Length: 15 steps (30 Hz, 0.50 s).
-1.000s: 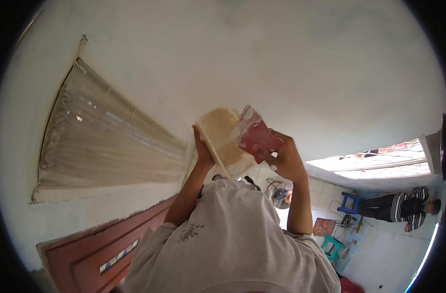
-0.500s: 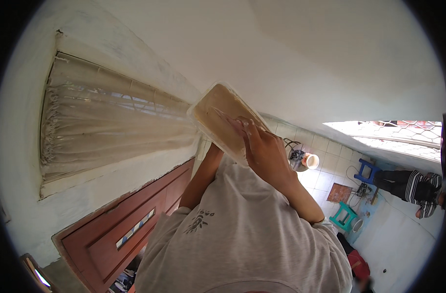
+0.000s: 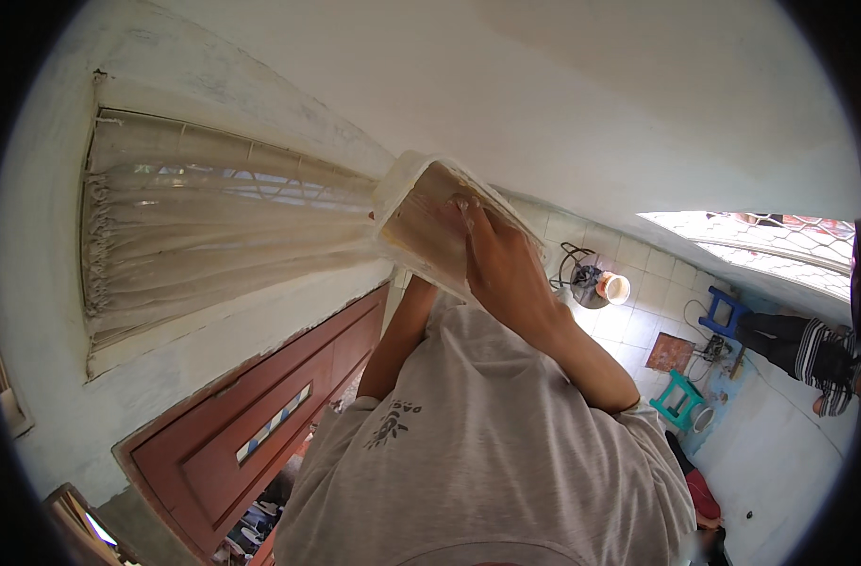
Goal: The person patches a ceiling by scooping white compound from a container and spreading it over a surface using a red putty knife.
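Seemingly unfinished, the wall [image 3: 638, 123] shows patchy tones while left fingers [image 3: 372, 217] hold the smeared tub [image 3: 391, 193] before the shirt [image 3: 487, 424] and right fingers [image 3: 481, 229] reach inside, whether gripping anything I cannot tell.

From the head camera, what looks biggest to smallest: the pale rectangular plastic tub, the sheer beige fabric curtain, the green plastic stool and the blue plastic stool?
1. Beige curtain
2. Plastic tub
3. Green stool and blue stool: too alike to rank

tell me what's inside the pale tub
The right hand reaches into the tub, over a brownish inner surface; whatever lies directly beneath the hand is covered.
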### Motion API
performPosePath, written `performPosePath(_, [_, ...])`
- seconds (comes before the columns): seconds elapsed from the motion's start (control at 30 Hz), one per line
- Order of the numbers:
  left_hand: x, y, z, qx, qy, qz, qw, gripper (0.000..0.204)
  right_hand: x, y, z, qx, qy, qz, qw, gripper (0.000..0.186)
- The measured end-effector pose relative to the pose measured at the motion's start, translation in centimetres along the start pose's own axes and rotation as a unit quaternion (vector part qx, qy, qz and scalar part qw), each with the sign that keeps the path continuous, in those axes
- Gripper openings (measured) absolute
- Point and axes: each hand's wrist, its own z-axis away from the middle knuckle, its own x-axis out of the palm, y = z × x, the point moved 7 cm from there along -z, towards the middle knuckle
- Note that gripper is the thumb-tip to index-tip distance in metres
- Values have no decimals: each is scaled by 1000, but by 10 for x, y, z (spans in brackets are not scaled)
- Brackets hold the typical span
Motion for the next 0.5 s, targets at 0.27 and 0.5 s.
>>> performPosePath(0.27, [-15,-8,-12,-5,-52,-49,997,64,2,15,-4,-61,59,14,996,57])
performPosePath(0.5, [-14,-10,-10,-12,-70,-60,996,70,8,26,-15,-66,47,19,997,58])
